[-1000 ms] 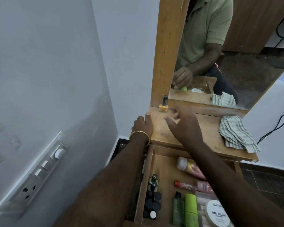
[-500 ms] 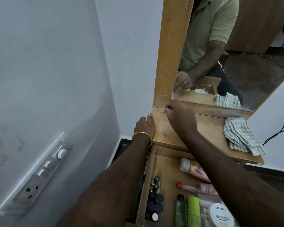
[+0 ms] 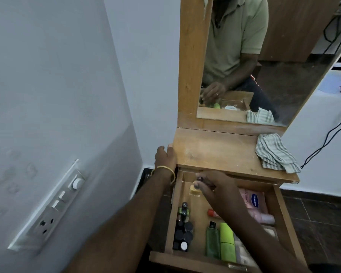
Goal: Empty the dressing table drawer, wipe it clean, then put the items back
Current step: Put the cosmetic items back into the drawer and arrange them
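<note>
- A switch panel [image 3: 49, 205] with a round dial is fixed to the wall at far left.
- The left hand [image 3: 165, 157] grips the left edge of the tabletop [image 3: 215, 152], fingers curled over the corner; a gold bangle [image 3: 163, 170] sits on its wrist.
- Right of that wrist, the drawer [image 3: 282, 211] stands pulled out toward the near side, under the tabletop's front edge.
- Along the drawer's left wall lies a cluster of small dark-capped bottles [image 3: 183, 233], one with a white cap at the near end.
- The right hand [image 3: 219, 192] reaches into the far left part of the drawer, its fingers pinching the dark cap of a small yellow bottle [image 3: 195, 191], which hangs upright just above the drawer floor; whether it touches the floor cannot be told.
- Near the forearm lie a dark green bottle [image 3: 212, 243] and a lime tube [image 3: 227, 242], side by side and touching.
- A red-capped tube [image 3: 212, 213] shows just behind them, partly hidden by the hand.
- Farther right in the drawer lies a pink lotion bottle [image 3: 254, 205], with its blue label facing up.
- A striped cloth [image 3: 274, 153] lies crumpled on the tabletop's right end.
- Behind the tabletop stands a wood-framed mirror [image 3: 283, 85], reflecting the person's green shirt, hand and the cloth.
- A black cable [image 3: 323, 143] hangs down the wall at far right.
</note>
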Demonstrator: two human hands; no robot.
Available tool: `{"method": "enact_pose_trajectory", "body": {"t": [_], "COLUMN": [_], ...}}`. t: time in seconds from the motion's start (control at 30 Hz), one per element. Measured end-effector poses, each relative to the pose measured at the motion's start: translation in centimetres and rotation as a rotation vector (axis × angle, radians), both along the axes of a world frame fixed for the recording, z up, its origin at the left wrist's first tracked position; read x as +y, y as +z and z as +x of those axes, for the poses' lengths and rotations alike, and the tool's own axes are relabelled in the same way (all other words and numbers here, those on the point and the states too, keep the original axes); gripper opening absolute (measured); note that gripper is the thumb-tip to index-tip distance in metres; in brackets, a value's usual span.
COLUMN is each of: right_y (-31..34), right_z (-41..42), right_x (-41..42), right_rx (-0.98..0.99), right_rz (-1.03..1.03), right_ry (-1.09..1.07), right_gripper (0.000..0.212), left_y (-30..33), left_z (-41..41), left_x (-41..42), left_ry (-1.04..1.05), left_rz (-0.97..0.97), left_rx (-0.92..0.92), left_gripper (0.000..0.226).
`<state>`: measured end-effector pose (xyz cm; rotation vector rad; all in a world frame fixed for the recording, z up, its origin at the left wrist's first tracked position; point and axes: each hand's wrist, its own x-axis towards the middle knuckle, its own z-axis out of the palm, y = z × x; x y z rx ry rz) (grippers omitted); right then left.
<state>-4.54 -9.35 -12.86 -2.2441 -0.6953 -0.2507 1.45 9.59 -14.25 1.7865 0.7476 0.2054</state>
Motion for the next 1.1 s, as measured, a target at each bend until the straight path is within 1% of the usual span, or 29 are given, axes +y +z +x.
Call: {"method": "enact_pose_trajectory", "body": {"t": [0.07,0.13,0.17,0.23,0.3,0.43,0.5,0.57,0.67,0.8,0.87,0.93,1.0,1.03,1.1], "right_y": [-1.5,-2.6,-3.1,-3.6,-3.8,-3.8,-3.9,-4.0,-3.7,-3.4,-3.4,-3.1,-2.8,-2.5,-2.2], "right_z": [-0.1,0.2,0.4,0.5,0.4,0.4,0.4,0.5,0.4,0.0,-0.2,-0.6,-1.1,-1.2,-1.2], "right_x": [0.0,0.3,0.5,0.9,1.2,1.6,1.9,2.0,1.9,1.6,1.7,2.0,2.2,2.2,2.0], "right_rx": [0.038,0.076,0.101,0.137,0.158,0.275,0.361,0.412,0.472,0.555,0.585,0.640,0.682,0.704,0.743], "right_rz": [-0.049,-0.091,-0.110,-0.117,-0.108,-0.074,-0.032,-0.007,0.032,0.041,-0.006,-0.031,-0.022,-0.006,0.015], "right_ry": [0.024,0.040,0.043,0.064,0.086,0.124,0.135,0.160,0.208,0.199,0.183,0.159,0.147,0.144,0.143], "right_gripper": [0.002,0.009,0.012,0.018,0.022,0.021,0.013,0.004,0.006,0.012,0.029,0.038,0.037,0.034,0.039], "left_y": [-0.5,-0.8,-0.8,-0.6,0.1,1.0,1.2,1.4,1.9,2.5,2.9,3.0,3.0,3.1,3.3], "left_z": [-2.5,-4.8,-5.7,-7.1,-8.3,-9.5,-9.6,-9.7,-10.0,-10.4,-10.4,-10.3,-10.0,-9.8,-9.7], "left_x": [-0.8,-1.6,-2.0,-2.2,-2.4,-2.3,-2.4,-2.4,-2.7,-3.3,-3.6,-3.9,-4.0,-4.1,-4.3], "left_ry": [0.021,0.057,0.069,0.079,0.045,-0.018,-0.035,-0.066,-0.096,-0.099,-0.101,-0.108,-0.109,-0.112,-0.117], "left_rz": [-0.071,-0.134,-0.150,-0.133,-0.097,-0.004,0.023,0.031,0.026,-0.012,-0.036,-0.027,-0.012,-0.011,-0.016], "left_rx": [-0.037,-0.046,-0.046,-0.043,-0.059,-0.116,-0.131,-0.125,-0.108,-0.106,-0.116,-0.131,-0.161,-0.184,-0.211], "left_gripper": [0.067,0.080,0.081,0.065,0.049,0.050,0.050,0.044,0.035,0.036,0.035,0.034,0.034,0.038,0.049]}}
